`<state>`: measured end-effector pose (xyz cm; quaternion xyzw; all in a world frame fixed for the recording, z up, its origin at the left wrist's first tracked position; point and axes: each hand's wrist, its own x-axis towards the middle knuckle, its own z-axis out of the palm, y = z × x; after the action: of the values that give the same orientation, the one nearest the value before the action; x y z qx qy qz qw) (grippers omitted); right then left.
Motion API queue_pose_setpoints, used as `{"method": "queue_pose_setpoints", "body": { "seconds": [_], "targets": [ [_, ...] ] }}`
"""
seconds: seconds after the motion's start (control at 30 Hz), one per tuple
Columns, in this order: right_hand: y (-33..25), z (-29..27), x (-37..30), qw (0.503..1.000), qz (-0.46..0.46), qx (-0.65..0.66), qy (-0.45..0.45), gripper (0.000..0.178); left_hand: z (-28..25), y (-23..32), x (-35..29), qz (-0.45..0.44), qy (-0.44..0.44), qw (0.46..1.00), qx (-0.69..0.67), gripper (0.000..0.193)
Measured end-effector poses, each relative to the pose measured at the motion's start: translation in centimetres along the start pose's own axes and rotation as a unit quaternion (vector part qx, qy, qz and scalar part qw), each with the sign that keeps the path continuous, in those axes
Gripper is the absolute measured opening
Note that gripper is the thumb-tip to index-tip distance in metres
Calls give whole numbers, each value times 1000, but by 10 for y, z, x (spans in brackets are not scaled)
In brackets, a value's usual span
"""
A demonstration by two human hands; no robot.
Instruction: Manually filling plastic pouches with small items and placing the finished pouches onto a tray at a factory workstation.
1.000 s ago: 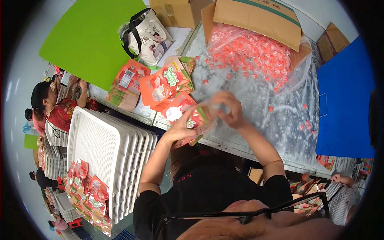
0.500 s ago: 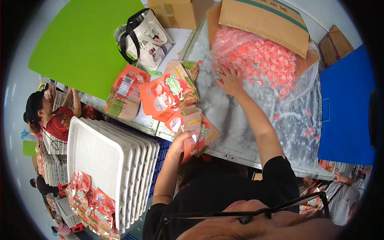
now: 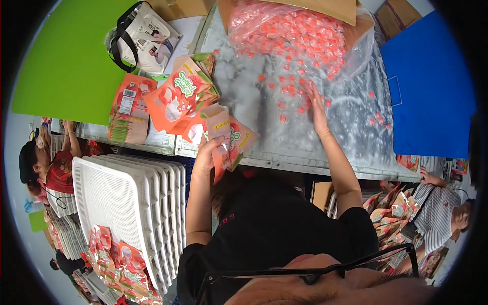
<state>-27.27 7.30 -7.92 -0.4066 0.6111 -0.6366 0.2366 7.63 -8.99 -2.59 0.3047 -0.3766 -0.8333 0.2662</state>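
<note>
My left hand (image 3: 207,152) grips a printed snack pouch (image 3: 218,121), red and tan, near the table's front edge. Beneath and beside it lie more flat pouches (image 3: 183,91), overlapping in a loose stack. My right hand (image 3: 318,112) is open, fingers extended and held on edge beside a scatter of small red wrapped candies (image 3: 290,87) on the table. Behind them, a mass of the same candies (image 3: 305,38) spills from a clear plastic liner (image 3: 363,58) in a cardboard box (image 3: 325,7). Whether the gripped pouch contains anything cannot be seen.
White perforated trays (image 3: 114,193) stand stacked at left, with filled red packets (image 3: 127,264) on top. A white tote bag (image 3: 145,38) sits at the back left by a green panel (image 3: 56,61). A blue panel (image 3: 432,86) borders the right. Other people work on both sides.
My right hand has drawn back from the pile toward the right, and several candies now lie spread out from the heap. My left hand still holds the pouch. The view has shifted.
</note>
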Motion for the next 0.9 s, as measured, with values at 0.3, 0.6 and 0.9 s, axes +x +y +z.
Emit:
{"method": "queue_pose_setpoints", "body": {
  "seconds": [0.3, 0.6, 0.9],
  "targets": [
    [0, -18, -21, 994, 74, -44, 73, 63, 4, 6, -9, 9, -1, 1000, 7, 56],
    [-15, 21, -48, 891, -134, -433, 13, 67, 14, 17, -26, 35, -2, 999, 4, 59],
    [-2, 17, 6, 868, -133, -478, 16, 49, 20, 22, -31, 41, -33, 999, 11, 64]
  ]
}}
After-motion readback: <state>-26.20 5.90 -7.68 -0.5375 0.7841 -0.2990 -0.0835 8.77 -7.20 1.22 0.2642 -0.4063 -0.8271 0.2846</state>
